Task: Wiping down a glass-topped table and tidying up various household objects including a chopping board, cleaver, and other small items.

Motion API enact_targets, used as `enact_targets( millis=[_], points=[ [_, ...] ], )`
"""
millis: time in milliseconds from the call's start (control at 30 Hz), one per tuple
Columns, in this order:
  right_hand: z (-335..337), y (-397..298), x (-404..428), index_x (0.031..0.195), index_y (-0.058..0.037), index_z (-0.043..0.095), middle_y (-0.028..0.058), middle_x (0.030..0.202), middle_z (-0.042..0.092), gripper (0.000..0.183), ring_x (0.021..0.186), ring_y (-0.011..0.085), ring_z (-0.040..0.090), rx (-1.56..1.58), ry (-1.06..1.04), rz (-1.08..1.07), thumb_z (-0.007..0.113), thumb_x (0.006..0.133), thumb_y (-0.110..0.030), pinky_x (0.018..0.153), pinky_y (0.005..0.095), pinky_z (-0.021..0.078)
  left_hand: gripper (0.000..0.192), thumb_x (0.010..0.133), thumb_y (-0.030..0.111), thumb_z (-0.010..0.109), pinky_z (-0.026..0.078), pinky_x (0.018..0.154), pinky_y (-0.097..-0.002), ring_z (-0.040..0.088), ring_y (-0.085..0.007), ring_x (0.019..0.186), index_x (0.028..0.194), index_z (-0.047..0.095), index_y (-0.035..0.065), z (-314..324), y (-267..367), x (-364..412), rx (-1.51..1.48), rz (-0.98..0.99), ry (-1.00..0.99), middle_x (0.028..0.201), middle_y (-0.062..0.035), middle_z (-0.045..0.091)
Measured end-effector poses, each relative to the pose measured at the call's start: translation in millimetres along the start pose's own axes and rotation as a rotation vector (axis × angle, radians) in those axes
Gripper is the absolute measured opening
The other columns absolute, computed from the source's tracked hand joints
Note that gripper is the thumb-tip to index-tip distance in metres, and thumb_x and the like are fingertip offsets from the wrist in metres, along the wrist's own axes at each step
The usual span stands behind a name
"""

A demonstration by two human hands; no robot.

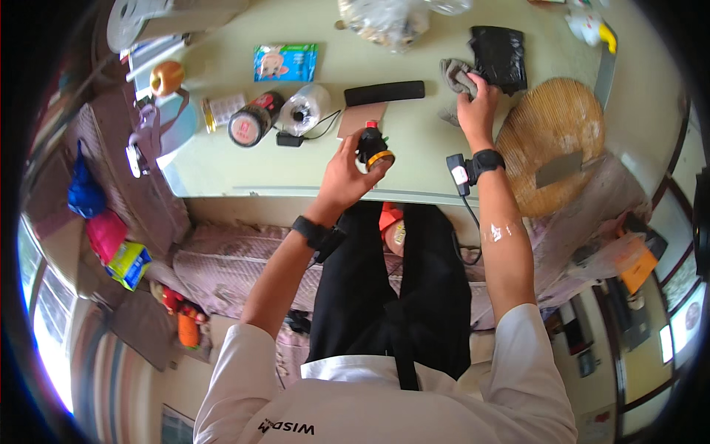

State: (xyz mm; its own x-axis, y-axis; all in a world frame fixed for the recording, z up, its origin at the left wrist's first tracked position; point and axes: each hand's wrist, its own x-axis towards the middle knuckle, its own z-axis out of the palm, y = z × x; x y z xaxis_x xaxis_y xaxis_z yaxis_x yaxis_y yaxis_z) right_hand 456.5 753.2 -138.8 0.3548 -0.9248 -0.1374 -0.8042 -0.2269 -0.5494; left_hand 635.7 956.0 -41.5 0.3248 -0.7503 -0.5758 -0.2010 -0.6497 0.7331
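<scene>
My left hand (350, 176) holds a small black device (370, 142) with a gold ring at its near end and a red piece at its far end. It looks like a headlamp, held just over the table's front edge. Pinched between the fingers of my right hand (478, 108) is a crumpled grey cloth (458, 75), which rests on the pale green table (310, 169). A black plastic packet (500, 55) lies right beside that cloth. Beyond the black device, a flat brown card (355, 121) lies partly beneath a long black case (384, 93).
Left of centre stand a black jar (256, 117), a clear plastic bottle (305, 108) with a cable and a blue wipes packet (285, 62). A peach (167, 77) sits further left. At the right, a round woven mat (554, 127) overhangs the table. A filled clear bag (388, 22) lies at the back.
</scene>
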Motion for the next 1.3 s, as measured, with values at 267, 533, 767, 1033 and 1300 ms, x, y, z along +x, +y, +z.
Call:
enact_targets(
  millis=[267,533,767,1033,1300],
  points=[
    [31,-43,-90,0.119,-0.0080,0.049,0.0189,0.112,0.048,0.044,0.108,0.0378,0.044,-0.001,-0.106,0.034,0.058,0.076,-0.006,0.094,0.0463,0.0366,0.065,0.079,0.028,0.072,0.048,0.086,-0.0315,0.060,-0.0210,0.101,0.127,0.042,-0.0042,-36,-37,-33,-0.218,-0.188,0.043,0.110,-0.0179,0.059],
    [50,-74,-182,0.115,-0.0070,0.050,0.0186,0.108,0.049,0.047,0.105,0.0354,0.047,0.077,-0.180,0.169,0.060,0.070,-0.002,0.092,0.0449,0.0389,0.066,0.081,0.020,0.071,0.049,0.083,-0.0308,0.058,-0.0202,0.100,0.130,0.034,-0.0023,-5,17,35,-0.339,-0.112,0.046,0.110,-0.0178,0.056],
    [32,-63,-157,0.105,-0.0080,0.050,0.0161,0.099,0.051,0.041,0.098,0.0353,0.050,0.162,-0.366,0.159,0.064,0.067,0.001,0.086,0.0450,0.0408,0.073,0.072,0.043,0.073,0.047,0.088,-0.0357,0.060,-0.0281,0.105,0.124,0.048,-0.0009,61,75,96,0.101,-0.132,-0.203,0.118,-0.0197,0.058],
    [38,-35,-149,0.091,-0.0052,0.061,0.0209,0.094,0.055,0.023,0.092,0.0418,0.055,0.301,-0.523,0.239,0.064,0.076,-0.023,0.081,0.0465,0.0469,0.071,0.068,0.039,0.074,0.049,0.084,-0.0344,0.063,-0.0250,0.097,0.122,0.052,-0.0014,146,107,156,0.069,-0.063,-0.217,0.110,-0.0177,0.063],
    [34,-30,-138,0.107,-0.0062,0.057,0.0183,0.105,0.060,0.040,0.102,0.0361,0.058,0.499,-0.717,0.332,0.063,0.077,-0.032,0.086,0.0424,0.0478,0.063,0.072,0.033,0.078,0.049,0.084,-0.0317,0.060,-0.0216,0.091,0.120,0.057,-0.0008,182,113,170,0.242,0.046,-0.195,0.107,-0.0141,0.056]
  ],
)
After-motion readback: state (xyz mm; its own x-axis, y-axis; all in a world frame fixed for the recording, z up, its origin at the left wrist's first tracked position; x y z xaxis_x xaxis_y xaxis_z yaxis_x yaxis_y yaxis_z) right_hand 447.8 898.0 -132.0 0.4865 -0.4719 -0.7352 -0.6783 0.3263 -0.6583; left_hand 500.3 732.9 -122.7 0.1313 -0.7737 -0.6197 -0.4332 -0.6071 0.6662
